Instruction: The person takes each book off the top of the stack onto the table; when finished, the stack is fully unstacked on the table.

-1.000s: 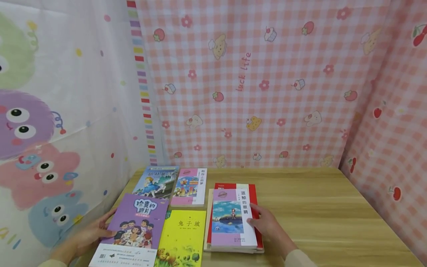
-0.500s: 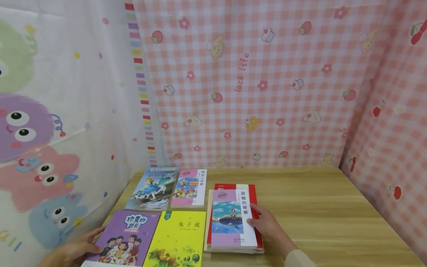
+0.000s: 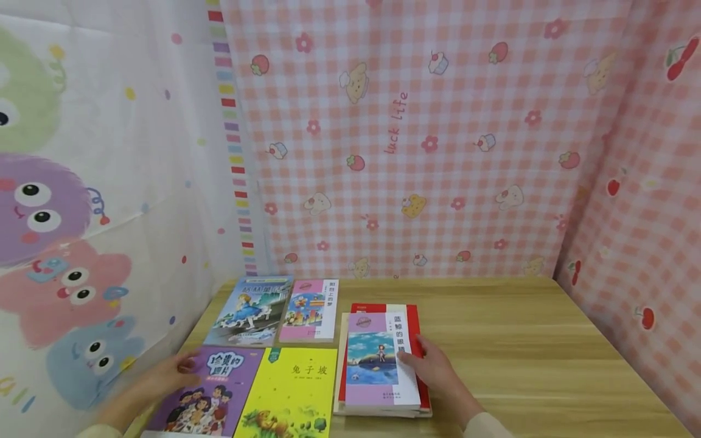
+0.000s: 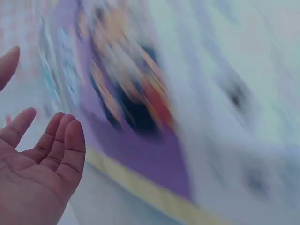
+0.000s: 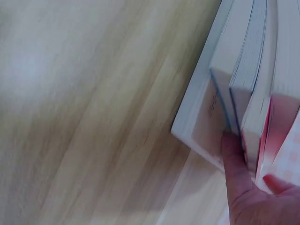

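Note:
My left hand (image 3: 171, 375) hovers over the upper left part of a purple picture book (image 3: 202, 401), its fingers loosely bent and holding nothing. In the left wrist view the left hand (image 4: 44, 164) is apart from the blurred purple book (image 4: 140, 154). At the right edge of a book stack, my right hand (image 3: 435, 368) grips the upper books, thumb on the top pink-and-white book (image 3: 372, 359) with the blue picture. The right wrist view shows a finger of the right hand (image 5: 262, 204) against the side of the stacked books (image 5: 253, 89).
A yellow book (image 3: 290, 389) lies between the purple book and the stack. Behind them are a blue book (image 3: 249, 313) and a small pink-and-white book (image 3: 309, 310). The wooden table (image 3: 520, 347) ends at checked cloth (image 3: 438, 170) at the back.
The left hand drew the purple book toward the near left, let go of it and rose off it. The right hand stays at the stack, its thumb slightly further onto the top cover.

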Tool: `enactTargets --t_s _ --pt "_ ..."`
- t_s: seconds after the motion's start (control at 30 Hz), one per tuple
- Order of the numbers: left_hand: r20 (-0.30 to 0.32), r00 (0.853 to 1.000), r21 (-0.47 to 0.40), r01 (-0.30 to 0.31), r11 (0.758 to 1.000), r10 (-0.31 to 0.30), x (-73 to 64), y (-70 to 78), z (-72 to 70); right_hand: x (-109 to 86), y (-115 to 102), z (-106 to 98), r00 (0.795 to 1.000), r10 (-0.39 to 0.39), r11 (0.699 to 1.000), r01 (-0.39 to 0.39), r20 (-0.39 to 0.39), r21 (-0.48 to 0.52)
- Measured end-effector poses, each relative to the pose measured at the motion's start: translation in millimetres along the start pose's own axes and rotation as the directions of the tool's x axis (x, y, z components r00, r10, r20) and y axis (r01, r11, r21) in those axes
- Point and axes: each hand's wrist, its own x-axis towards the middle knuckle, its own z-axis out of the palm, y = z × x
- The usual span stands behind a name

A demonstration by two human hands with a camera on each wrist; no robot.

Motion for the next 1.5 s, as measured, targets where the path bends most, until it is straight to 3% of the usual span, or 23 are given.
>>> enactTargets --t_s 0.07,0.17,0.33,0.5,0.67,0.87,1.07,1.17,1.3,1.37,1.5 --pt "0.005 0.997 -0.021 -0.073 0.997 0.073 6.4 18.3 10.2 0.7 0.5 2.6 1.000 0.005 1.000 -0.005 -0.012 -0.002" --pt "0.044 0.990 -0.089 -0.131 0.987 0.135 19.1 44.9 29.4 -0.1 0.9 5.3 1.000 0.012 1.000 -0.012 -0.023 -0.004" --pt "0.104 0.979 -0.203 -0.152 0.967 0.176 40.6 89.2 67.8 -2.2 -0.9 7.0 0.999 0.017 0.999 -0.018 -0.034 -0.034" --pt "0.107 0.968 -0.231 -0.198 0.953 0.227 58.3 129.7 111.8 -1.3 -0.8 6.3 0.998 0.045 0.996 -0.047 -0.035 -0.072" --pt "0.147 0.958 -0.239 -0.205 0.949 0.244 70.4 155.7 147.2 0.2 4.1 2.0 0.999 0.032 0.999 -0.032 -0.026 0.027" --pt "0.179 0.966 -0.222 -0.144 0.964 0.185 75.2 167.5 171.2 1.3 13.3 -8.5 1.000 -0.003 0.995 0.004 -0.014 0.098" --pt "0.208 0.957 -0.209 -0.157 0.965 0.200 71.6 168.6 186.2 -4.9 22.2 -21.5 0.998 -0.056 0.987 0.051 0.034 0.149" --pt "0.215 0.952 -0.216 -0.173 0.961 0.220 70.2 169.1 190.4 -11.2 26.6 -29.3 0.990 -0.067 0.973 0.036 0.128 0.229" --pt "0.213 0.955 -0.223 -0.161 0.962 0.209 69.6 168.2 192.6 -15.9 30.6 -38.2 0.964 -0.073 0.946 -0.014 0.254 0.323" --pt "0.211 0.956 -0.228 -0.156 0.961 0.205 70.0 167.3 193.6 -15.0 32.2 -42.3 0.958 -0.082 0.941 -0.016 0.274 0.338" --pt "0.209 0.953 -0.246 -0.166 0.955 0.220 70.5 167.5 196.3 -10.2 34.6 -54.1 0.966 -0.104 0.938 0.016 0.237 0.347"
